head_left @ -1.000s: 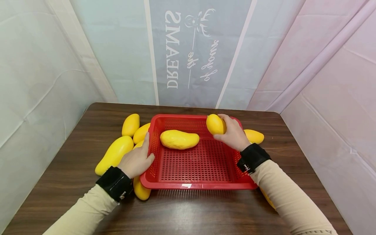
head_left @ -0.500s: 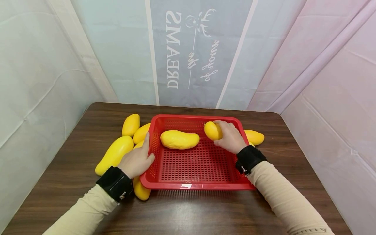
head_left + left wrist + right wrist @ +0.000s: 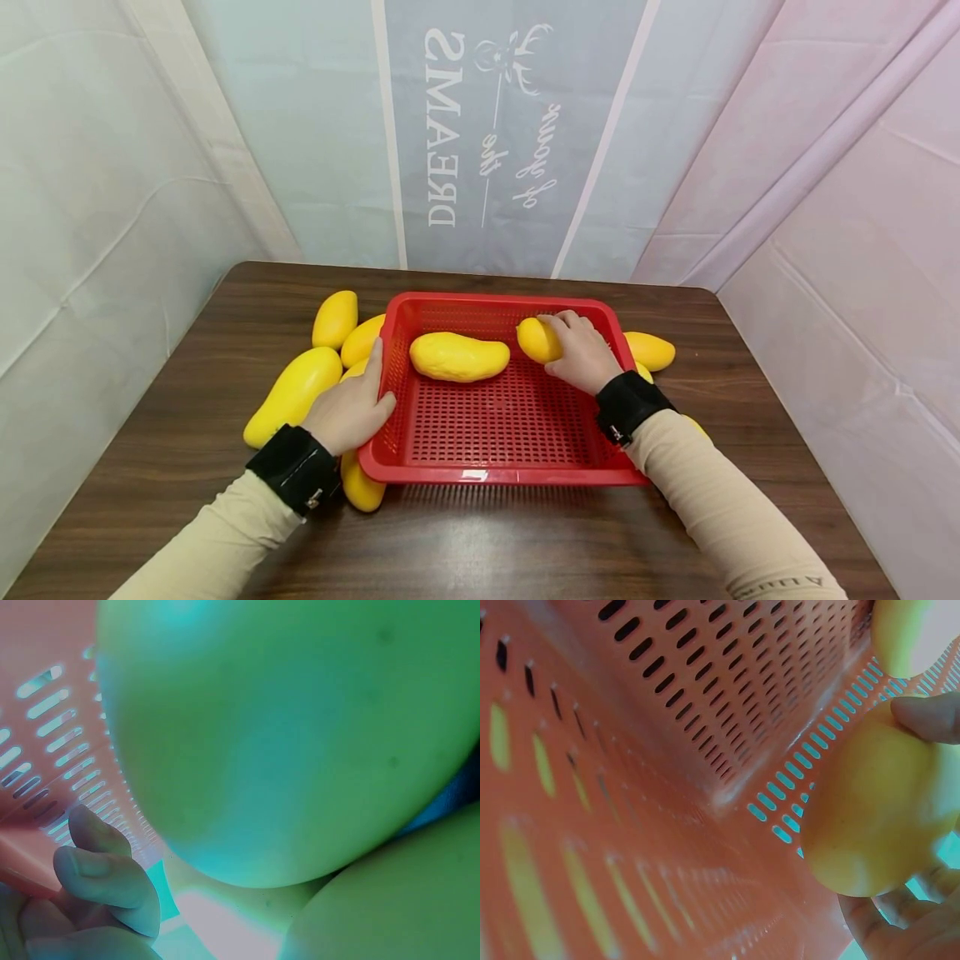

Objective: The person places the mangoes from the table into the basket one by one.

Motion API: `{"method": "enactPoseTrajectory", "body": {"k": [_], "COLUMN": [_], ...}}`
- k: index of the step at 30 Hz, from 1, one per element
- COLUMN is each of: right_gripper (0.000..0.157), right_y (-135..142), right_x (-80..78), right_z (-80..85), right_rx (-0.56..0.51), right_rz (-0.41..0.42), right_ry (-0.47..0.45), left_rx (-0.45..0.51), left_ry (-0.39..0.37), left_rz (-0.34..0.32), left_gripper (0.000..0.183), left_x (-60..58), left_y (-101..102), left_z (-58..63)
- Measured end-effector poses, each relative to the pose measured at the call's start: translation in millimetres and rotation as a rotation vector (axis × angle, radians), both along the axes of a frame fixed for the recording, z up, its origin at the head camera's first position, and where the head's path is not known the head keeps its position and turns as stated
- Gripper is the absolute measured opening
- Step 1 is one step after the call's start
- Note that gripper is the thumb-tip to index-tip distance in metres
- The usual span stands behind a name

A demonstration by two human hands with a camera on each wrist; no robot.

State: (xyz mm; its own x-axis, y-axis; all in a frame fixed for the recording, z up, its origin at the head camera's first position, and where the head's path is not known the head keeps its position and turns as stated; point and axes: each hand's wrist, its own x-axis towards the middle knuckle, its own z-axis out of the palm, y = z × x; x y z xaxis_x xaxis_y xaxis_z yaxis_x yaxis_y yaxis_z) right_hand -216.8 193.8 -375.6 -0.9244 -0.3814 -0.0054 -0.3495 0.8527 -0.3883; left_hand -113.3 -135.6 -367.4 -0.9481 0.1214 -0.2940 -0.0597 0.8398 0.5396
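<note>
A red perforated plastic basket (image 3: 517,476) stands on the table. My left hand (image 3: 348,412) grips its left rim, thumb on the inner side; in the left wrist view curled fingers (image 3: 105,877) show by the rim. Inside, towards the back right, my right hand (image 3: 583,357) holds a yellow mango (image 3: 537,340). The right wrist view shows this mango (image 3: 881,802) between thumb and fingers, low over the slotted floor. Another yellow mango (image 3: 459,357) lies in the basket's back left part.
Several mangoes lie left of the basket, among them a large mango (image 3: 292,397) and a mango (image 3: 335,319) at the back. A mango (image 3: 649,351) lies to the right, others there partly hidden by my arm. The brown wooden table (image 3: 465,542) ends at a fabric backdrop (image 3: 487,242).
My right hand has lowered the mango into the basket and moved slightly left and nearer. The left hand keeps its place on the rim.
</note>
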Motion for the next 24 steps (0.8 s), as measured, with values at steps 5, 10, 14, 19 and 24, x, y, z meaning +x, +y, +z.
{"method": "enactPoseTrajectory", "body": {"k": [5,10,14,19,24], "right_gripper": [0.073,0.071,0.07,0.07,0.069], "right_y": [-1.9,-3.4,-3.7,-4.2,-4.2], "right_x": [-1.6,-2.0,-2.2,-2.5,-2.4], "right_z": [-3.2,-4.9,-6.0,-6.9,-7.3], "right_rx": [0.028,0.057,0.068,0.065,0.055], "right_rz": [0.015,0.025,0.027,0.022,0.02], "right_ry": [0.014,0.032,0.043,0.027,-0.002], "left_rx": [-0.004,-0.01,-0.004,-0.008,-0.008], "left_ry": [0.004,0.016,0.013,0.016,0.009], "left_rz": [-0.003,-0.011,-0.01,-0.01,-0.009], "left_gripper": [0.085,0.085,0.085,0.085,0.085], "left_x": [0.2,0.1,-0.4,-0.6,-0.2], "left_y": [-0.3,-0.7,-0.7,-0.8,-0.7], "left_z": [-0.2,-0.7,-0.5,-0.6,-1.2]}}
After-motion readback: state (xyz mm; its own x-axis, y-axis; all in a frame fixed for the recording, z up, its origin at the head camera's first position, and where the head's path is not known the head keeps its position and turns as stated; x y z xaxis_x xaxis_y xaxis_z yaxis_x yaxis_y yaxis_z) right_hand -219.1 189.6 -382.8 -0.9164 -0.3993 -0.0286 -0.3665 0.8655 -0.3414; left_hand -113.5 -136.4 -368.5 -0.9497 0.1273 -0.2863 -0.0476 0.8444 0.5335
